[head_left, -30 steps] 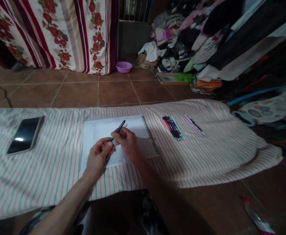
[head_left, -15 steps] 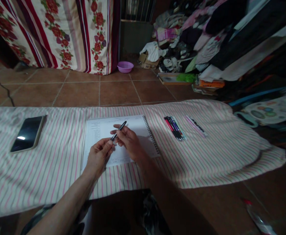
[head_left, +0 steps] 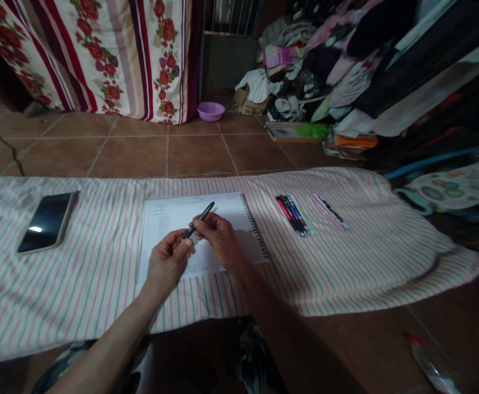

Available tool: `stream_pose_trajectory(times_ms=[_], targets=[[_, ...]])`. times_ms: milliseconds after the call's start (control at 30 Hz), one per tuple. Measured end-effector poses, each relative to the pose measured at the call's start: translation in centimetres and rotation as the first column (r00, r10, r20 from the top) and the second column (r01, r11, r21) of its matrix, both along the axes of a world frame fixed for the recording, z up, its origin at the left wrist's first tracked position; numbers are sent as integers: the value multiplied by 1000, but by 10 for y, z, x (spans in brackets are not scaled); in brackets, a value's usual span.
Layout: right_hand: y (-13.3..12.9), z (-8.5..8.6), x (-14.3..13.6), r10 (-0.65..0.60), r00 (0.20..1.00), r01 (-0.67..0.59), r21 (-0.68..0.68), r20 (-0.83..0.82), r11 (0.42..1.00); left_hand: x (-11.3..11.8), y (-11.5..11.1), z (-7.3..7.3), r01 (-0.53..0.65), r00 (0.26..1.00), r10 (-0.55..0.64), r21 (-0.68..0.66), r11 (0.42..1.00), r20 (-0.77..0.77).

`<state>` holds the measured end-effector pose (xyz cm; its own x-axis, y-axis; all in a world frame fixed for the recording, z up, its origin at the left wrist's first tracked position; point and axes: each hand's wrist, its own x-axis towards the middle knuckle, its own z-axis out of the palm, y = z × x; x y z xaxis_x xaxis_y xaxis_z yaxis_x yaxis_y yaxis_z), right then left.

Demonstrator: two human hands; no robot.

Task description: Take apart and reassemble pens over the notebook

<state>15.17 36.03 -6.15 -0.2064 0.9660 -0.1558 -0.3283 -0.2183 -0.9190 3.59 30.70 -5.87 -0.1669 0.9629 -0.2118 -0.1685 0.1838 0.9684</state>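
A dark pen [head_left: 204, 212] is held slantwise over a spiral-bound notebook [head_left: 239, 213] with writing along its left side. Fingers of my left hand [head_left: 168, 257] pinch the pen's lower end. My right hand [head_left: 219, 235] is closed on its middle, and the upper tip sticks out beyond the fingers. To the notebook's right, several pens [head_left: 292, 215] lie side by side, with a pink pen and a dark-patterned one [head_left: 329, 211] farther right. The notebook rests on a striped cloth [head_left: 99, 246].
A phone [head_left: 47, 223] lies at the left of the cloth. Beyond it are the tiled floor, a purple basin [head_left: 211, 111], a floral curtain [head_left: 124, 54] and a heap of clothes [head_left: 325, 60]. A bottle [head_left: 430, 366] is on the floor at lower right.
The fingers of my right hand have curled in closer around the pen. Both hands and the pen have otherwise barely shifted.
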Motion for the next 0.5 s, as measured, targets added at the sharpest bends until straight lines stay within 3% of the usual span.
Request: stream_pose_trajectory(times_ms=[333,500], targets=[[-2,0,-4,-75,982,65,63,173,996,-2,-1,1,23,947,3,76,997,-321],[-3,1,-5,-64,984,56,53,164,997,-3,1,1,16,948,1,50,999,-318]])
